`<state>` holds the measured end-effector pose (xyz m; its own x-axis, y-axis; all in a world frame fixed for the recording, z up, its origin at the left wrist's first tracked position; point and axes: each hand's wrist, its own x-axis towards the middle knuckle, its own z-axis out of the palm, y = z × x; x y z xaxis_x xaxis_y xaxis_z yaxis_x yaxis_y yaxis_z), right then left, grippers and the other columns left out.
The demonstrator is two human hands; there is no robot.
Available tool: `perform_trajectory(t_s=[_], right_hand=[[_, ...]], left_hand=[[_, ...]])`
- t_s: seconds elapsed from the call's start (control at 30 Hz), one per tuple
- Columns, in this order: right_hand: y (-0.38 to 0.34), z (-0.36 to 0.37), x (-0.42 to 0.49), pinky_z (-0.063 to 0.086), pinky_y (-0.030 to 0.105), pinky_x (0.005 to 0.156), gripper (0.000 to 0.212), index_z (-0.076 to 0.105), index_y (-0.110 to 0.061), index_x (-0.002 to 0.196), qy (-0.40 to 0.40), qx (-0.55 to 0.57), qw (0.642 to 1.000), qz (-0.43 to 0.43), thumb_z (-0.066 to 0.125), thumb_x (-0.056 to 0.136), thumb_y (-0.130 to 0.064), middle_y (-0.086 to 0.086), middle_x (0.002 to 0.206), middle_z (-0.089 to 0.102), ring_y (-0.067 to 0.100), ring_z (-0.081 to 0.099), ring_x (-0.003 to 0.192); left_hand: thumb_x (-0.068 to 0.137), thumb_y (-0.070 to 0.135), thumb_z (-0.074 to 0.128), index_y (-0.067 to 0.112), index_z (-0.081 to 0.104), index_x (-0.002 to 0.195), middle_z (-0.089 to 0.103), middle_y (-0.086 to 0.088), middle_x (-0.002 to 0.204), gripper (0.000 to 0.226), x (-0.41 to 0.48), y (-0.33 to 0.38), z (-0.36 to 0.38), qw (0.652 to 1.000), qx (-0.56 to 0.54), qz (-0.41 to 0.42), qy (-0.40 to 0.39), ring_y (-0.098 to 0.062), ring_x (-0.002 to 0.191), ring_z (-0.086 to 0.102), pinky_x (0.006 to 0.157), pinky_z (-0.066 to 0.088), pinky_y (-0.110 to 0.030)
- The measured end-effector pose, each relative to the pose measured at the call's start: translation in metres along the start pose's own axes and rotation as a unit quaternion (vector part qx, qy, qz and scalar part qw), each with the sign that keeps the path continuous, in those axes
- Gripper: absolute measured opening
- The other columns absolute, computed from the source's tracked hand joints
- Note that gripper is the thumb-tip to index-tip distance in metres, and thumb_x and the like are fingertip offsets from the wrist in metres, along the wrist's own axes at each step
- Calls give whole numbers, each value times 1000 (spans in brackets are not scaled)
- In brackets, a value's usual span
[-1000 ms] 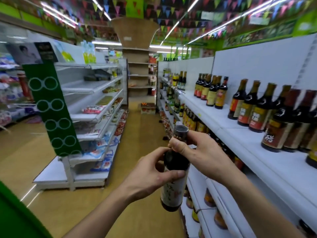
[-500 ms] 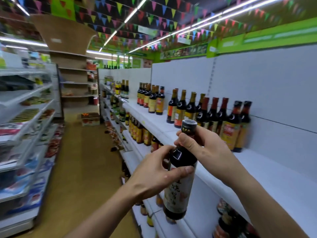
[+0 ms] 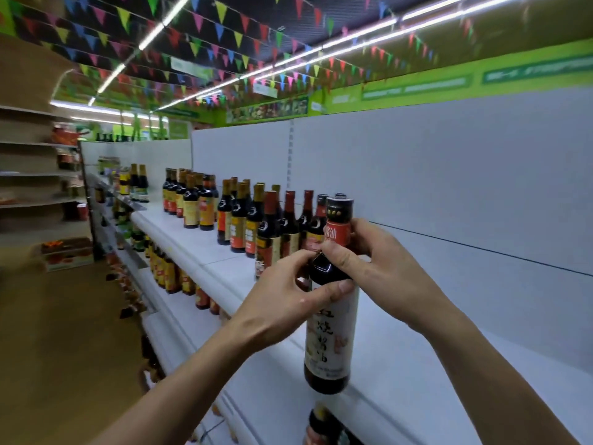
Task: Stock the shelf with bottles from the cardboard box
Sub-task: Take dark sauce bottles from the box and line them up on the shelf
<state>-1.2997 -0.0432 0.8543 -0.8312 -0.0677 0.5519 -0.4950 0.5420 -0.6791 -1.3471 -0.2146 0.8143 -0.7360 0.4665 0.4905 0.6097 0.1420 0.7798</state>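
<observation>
I hold a dark sauce bottle (image 3: 330, 332) with a white label and a red neck band upright, above the front part of the white top shelf (image 3: 417, 364). My left hand (image 3: 282, 300) grips its shoulder, thumb across the front. My right hand (image 3: 382, 268) pinches its neck just under the black cap. Right behind it stands a row of similar dark bottles (image 3: 276, 232) on the same shelf. The cardboard box is out of view.
More bottle groups (image 3: 189, 200) stand further left along the top shelf. Lower shelves (image 3: 167, 274) hold more bottles. The white back panel (image 3: 449, 194) rises behind the bare shelf surface on the right. The aisle floor (image 3: 64, 332) lies to the left.
Both hands have carried the bottle up and toward the top shelf, close to the end of the bottle row. My view has turned right, toward the shelf.
</observation>
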Motion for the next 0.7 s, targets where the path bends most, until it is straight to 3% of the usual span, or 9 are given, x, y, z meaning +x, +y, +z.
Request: perform_trajectory(t_s=[0.23,0.6,0.7], right_hand=[[34,-60,-30,50,24,79,9,62,-42,103,84,-39,995,47,61,97,-49,-24,100,72,-5,68,97],[69,-125,-77,56,33,87,8,61,-39,100,167,-104,970,143,61,96,-47,-16,100,72,1,69,98],[77,-136,-85,54,28,83,9,61,-39,101,188,-123,961,161,62,96,-46,-19,100,72,-3,68,96]], left_hand=[[72,65,70,30,70,118,75,12,111,58,39,11,81,997,-54,11,-47,-4,102,72,91,62,-41],[68,68,73,30,70,118,76,11,111,63,73,16,170,984,-92,10,-154,-7,101,74,94,61,-42],[65,70,71,31,70,117,76,13,110,64,82,15,189,978,-100,13,-181,-6,100,73,93,61,-42]])
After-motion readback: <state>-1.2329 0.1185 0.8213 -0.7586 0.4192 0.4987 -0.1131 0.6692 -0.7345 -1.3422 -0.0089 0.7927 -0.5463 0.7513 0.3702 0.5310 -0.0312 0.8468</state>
